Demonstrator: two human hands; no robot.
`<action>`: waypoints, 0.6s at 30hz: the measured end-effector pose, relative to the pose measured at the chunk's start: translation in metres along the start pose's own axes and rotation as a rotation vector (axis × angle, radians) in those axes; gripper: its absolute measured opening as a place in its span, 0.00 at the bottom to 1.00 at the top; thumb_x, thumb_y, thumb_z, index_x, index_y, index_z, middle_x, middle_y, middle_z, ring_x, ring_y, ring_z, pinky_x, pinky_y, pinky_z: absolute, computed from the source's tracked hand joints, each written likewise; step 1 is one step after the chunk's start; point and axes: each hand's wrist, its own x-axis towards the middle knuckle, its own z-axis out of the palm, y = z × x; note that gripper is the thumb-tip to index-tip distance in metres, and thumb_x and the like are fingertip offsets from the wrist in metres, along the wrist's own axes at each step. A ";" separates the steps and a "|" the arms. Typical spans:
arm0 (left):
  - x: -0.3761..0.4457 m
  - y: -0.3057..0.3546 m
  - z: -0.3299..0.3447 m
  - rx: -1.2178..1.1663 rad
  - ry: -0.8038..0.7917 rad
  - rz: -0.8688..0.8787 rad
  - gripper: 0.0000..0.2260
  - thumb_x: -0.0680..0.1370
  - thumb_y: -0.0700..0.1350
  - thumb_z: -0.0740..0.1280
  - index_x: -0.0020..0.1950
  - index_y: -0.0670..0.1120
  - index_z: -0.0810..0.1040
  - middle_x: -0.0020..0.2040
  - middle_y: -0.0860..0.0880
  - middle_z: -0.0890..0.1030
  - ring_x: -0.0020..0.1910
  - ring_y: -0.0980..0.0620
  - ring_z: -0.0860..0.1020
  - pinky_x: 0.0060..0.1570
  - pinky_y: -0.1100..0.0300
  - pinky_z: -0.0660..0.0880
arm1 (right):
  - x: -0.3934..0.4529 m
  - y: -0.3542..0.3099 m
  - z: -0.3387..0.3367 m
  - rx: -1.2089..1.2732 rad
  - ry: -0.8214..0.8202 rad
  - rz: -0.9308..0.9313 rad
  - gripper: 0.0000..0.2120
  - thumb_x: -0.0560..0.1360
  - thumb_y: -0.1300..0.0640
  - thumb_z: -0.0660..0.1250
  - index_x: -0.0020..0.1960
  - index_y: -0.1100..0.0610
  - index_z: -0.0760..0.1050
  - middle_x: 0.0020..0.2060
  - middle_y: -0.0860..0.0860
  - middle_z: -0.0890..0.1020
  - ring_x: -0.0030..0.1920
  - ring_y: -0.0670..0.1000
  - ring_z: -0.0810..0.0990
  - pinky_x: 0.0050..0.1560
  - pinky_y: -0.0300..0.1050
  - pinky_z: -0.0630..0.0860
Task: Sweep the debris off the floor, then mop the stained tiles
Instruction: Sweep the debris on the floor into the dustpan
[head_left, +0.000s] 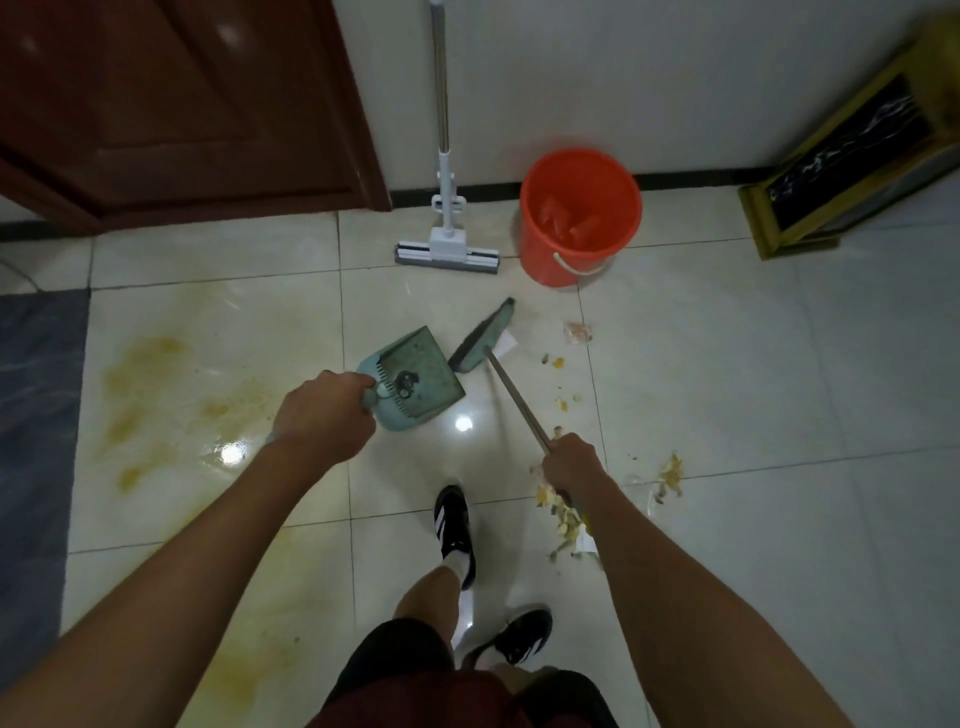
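Sweeping step: left hand (324, 413) gripping dustpan (415, 376), right hand (571, 462) gripping broom (483, 338); next needs pulling debris (561, 512) w/ bristles twd pan.

- The mop (445, 208) handle runs off the top edge, so its end cannot be seen.
- The dustpan (415, 376) handle is hidden inside the left hand (324, 415).
- The right hand (571, 467) covers part of the broom (483, 338) stick.
- The right arm hides part of the debris (563, 519) pile.
- The dark clump in the dustpan is too small to tell what it is.
- The door (182, 104) and the blue mat (36, 415) are cut off at the edges.
- The framed thing (852, 161) on the right is blurred and cut off.
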 end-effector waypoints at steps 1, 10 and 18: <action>-0.004 0.006 0.001 0.011 0.003 0.007 0.06 0.74 0.46 0.67 0.48 0.54 0.81 0.38 0.50 0.79 0.33 0.48 0.76 0.33 0.60 0.70 | -0.004 0.012 0.000 0.009 0.006 0.012 0.15 0.79 0.61 0.61 0.62 0.65 0.76 0.54 0.61 0.82 0.51 0.60 0.83 0.42 0.44 0.77; -0.063 0.071 0.020 0.063 0.014 0.065 0.11 0.74 0.46 0.67 0.55 0.55 0.81 0.42 0.48 0.81 0.36 0.45 0.75 0.37 0.57 0.72 | -0.054 0.132 0.008 0.080 0.027 0.128 0.10 0.80 0.64 0.61 0.58 0.66 0.76 0.37 0.56 0.79 0.29 0.51 0.78 0.21 0.39 0.71; -0.119 0.134 0.043 0.087 0.029 0.156 0.10 0.75 0.47 0.66 0.55 0.55 0.82 0.41 0.50 0.80 0.37 0.47 0.78 0.36 0.58 0.73 | -0.111 0.244 0.019 0.220 0.046 0.224 0.08 0.77 0.68 0.59 0.53 0.64 0.75 0.38 0.59 0.80 0.29 0.54 0.79 0.22 0.40 0.73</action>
